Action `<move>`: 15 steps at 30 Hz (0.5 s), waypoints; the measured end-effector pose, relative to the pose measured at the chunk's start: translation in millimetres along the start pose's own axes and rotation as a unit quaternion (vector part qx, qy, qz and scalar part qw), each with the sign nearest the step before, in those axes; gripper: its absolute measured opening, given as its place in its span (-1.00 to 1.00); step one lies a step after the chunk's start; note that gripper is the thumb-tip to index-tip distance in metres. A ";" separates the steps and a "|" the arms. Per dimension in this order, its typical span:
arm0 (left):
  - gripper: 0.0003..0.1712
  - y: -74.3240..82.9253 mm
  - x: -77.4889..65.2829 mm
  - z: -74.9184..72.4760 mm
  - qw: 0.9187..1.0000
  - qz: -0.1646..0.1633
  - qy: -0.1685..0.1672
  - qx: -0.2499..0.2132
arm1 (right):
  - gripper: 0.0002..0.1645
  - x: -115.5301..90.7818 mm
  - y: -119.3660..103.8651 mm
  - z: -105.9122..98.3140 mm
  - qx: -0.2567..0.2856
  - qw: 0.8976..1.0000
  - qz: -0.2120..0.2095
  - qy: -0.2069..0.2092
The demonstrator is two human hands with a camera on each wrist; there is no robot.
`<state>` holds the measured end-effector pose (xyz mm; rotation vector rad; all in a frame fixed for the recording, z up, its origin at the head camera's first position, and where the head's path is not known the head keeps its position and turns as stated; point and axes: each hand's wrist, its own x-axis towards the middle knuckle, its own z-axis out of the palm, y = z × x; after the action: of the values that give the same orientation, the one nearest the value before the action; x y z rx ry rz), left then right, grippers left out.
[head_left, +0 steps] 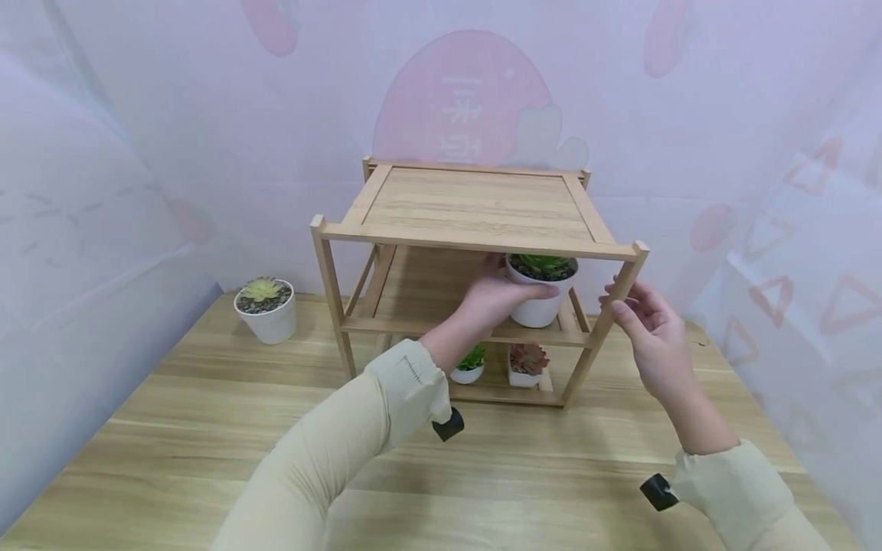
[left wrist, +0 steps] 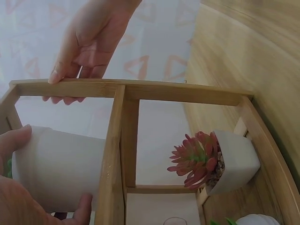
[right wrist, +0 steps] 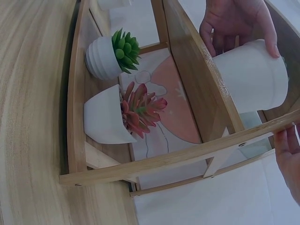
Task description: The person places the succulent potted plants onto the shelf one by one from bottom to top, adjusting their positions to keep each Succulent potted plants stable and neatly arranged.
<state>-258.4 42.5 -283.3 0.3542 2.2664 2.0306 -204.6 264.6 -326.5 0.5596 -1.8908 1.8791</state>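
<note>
My left hand (head_left: 491, 300) grips a white round pot with a green succulent (head_left: 536, 312) at the right side of the middle shelf, under the top board. Its thumb lies across the pot's front, and in the left wrist view its fingers reach round the pot wall (left wrist: 61, 164). With thumb in front and fingers behind, my right hand (head_left: 654, 337) holds the right front post of the wooden rack (head_left: 623, 285). Below, on the bottom shelf, stand a red succulent in a white angular pot (right wrist: 105, 117) and a small green succulent in a ribbed white pot (right wrist: 101, 58).
Left of the rack, a pale green succulent in a white pot (head_left: 272, 317) stands on the wooden table (head_left: 207, 428). The top board (head_left: 475, 200) overhangs the middle shelf. Printed cloth (head_left: 207, 99) hangs behind and at both sides.
</note>
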 end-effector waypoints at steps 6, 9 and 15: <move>0.20 -0.3 -0.2 2.5 1.000 -0.003 0.000 0.026 | -0.61 0.5 -0.7 0.2 0.004 1.000 0.000 -0.001; 0.20 -0.7 0.1 3.9 1.000 0.002 0.000 0.026 | -0.61 0.3 -0.2 -0.1 0.006 1.000 -0.001 0.000; 0.19 -0.7 -1.1 4.1 1.000 0.002 -0.002 0.022 | -0.60 0.2 0.5 -0.5 0.014 1.000 -0.004 0.001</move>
<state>-256.6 46.1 -284.5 0.3659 2.3124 1.9819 -205.1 265.1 -326.8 0.5738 -1.8610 1.9017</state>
